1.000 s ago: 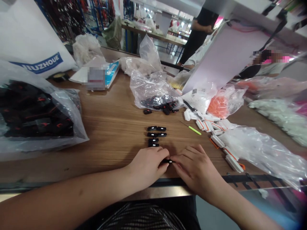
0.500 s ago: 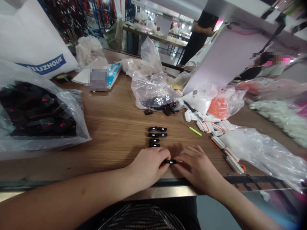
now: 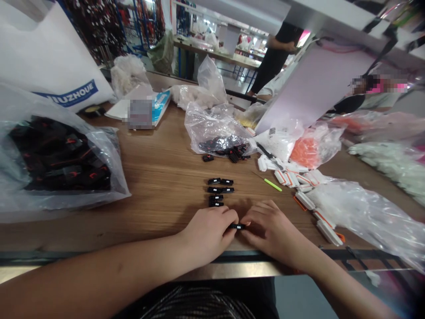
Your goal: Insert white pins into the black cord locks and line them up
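Close to the table's front edge, a small black plastic piece [image 3: 237, 226] with two white dots lies between my hands. My left hand [image 3: 212, 228] is closed, its fingertips gripping the piece's left end. My right hand [image 3: 270, 232] pinches the right end between thumb and fingers. Just beyond my left hand, several like black pieces [image 3: 216, 197] with white dots are set out in short rows. Farther back, loose black pieces with red marks [image 3: 235, 153] spill from a clear plastic bag [image 3: 215, 126]. My fingers hide part of the held piece.
A large bag of black parts [image 3: 66, 155] stands at left. Right of my hands lie a green-handled pick [image 3: 272, 184], white-and-orange pieces [image 3: 305, 200] and a clear bag [image 3: 361, 212]. A booklet [image 3: 161, 103] lies at the back; a person [image 3: 279, 48] stands beyond the table.
The view has shifted slightly, so things sit a little lower and farther right. Both hands stay at the black piece, with the right fingers slightly repositioned.
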`<action>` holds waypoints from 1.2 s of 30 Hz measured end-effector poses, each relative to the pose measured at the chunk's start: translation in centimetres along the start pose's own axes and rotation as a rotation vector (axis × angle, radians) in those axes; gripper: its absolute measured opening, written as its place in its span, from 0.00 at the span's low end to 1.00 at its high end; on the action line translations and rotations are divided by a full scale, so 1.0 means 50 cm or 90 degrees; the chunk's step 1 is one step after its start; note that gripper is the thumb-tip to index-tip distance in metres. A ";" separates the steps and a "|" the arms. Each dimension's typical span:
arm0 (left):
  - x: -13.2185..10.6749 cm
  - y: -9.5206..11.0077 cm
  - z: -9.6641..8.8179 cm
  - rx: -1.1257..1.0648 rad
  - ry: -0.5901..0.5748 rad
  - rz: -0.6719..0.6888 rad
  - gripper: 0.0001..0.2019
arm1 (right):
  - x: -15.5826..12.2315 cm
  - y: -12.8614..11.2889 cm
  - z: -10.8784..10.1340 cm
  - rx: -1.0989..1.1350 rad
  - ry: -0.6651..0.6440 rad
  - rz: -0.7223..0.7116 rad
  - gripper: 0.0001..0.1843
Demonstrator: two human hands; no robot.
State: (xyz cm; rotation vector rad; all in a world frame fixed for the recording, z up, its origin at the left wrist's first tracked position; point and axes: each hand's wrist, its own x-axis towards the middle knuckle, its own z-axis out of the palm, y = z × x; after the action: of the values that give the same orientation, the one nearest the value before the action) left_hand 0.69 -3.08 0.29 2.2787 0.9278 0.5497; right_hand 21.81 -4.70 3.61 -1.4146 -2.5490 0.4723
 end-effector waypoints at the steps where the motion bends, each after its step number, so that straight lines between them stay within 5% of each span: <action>1: -0.001 0.002 -0.001 0.009 0.004 0.008 0.02 | 0.001 0.002 0.001 -0.003 0.004 0.002 0.02; 6: -0.015 0.020 -0.007 0.093 0.081 0.097 0.04 | 0.035 0.030 -0.010 -0.047 0.050 0.064 0.04; 11: -0.025 0.029 0.000 0.140 0.043 0.223 0.11 | 0.085 0.037 -0.006 -0.065 0.083 0.082 0.04; 17: -0.020 0.024 0.003 0.143 0.038 0.219 0.11 | 0.114 0.055 -0.025 -0.012 0.112 0.078 0.09; 21: -0.017 0.019 0.003 0.132 0.035 0.229 0.10 | 0.163 0.128 -0.083 -0.117 0.167 0.190 0.11; 27: -0.015 0.018 -0.002 0.125 0.013 0.208 0.09 | 0.255 0.217 -0.092 -0.216 0.108 0.162 0.22; 36: -0.016 0.016 -0.004 0.120 0.013 0.211 0.09 | 0.262 0.203 -0.093 -0.128 0.090 0.185 0.15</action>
State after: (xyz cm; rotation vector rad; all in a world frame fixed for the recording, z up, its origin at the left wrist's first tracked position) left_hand 0.46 -4.04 0.86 2.6247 0.6348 0.6497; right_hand 24.35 12.31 4.39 -1.8320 -2.3425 0.1522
